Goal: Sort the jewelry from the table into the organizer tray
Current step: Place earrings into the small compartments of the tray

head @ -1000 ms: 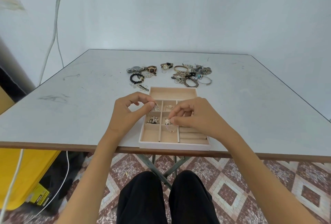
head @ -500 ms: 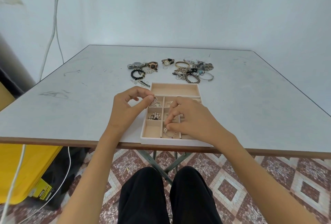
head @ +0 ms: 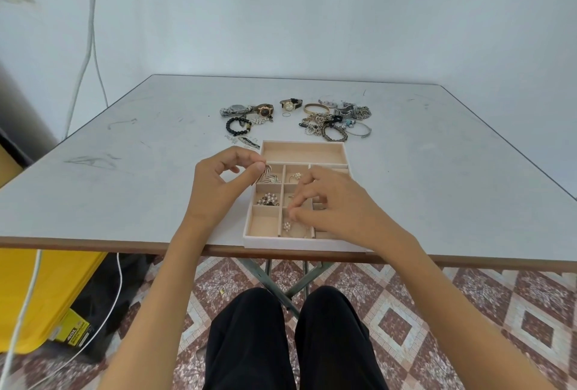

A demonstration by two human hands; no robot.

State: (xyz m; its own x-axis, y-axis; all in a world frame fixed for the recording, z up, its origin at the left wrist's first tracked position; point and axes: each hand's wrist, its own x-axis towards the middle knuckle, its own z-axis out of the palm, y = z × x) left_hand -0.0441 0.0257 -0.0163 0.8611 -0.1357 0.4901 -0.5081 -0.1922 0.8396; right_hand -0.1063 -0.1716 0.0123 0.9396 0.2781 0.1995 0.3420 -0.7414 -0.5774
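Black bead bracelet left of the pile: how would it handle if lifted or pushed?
The bracelet is a loop of separate round beads, so it would likely sag when lifted by one side. Pushed on the smooth table, it would probably slide and deform rather than roll away.

Grey-white table (head: 125, 202) with a brown edge strip and a bunch of dark scuffs, mostly on the left side. The beige organizer tray (head: 304, 244) sits right at the near edge, about mid-table. Everything else is spread along a row just past the tray's far side. On the left there's a silver watch (head: 235, 109) touching a rose-gold watch (head: 264, 110), with a black bead bracelet (head: 238, 126) just near of them. A dark-strap watch (head: 289, 105) is in the middle with a tiny ring (head: 286, 115) beside it. Right of that are a gold bangle (head: 316, 108), a tangled heap of chains (head: 321, 122) and a silver bangle (head: 359, 131). A few small bits (head: 246, 140) lie by the tray's far-left corner, too small to make out.
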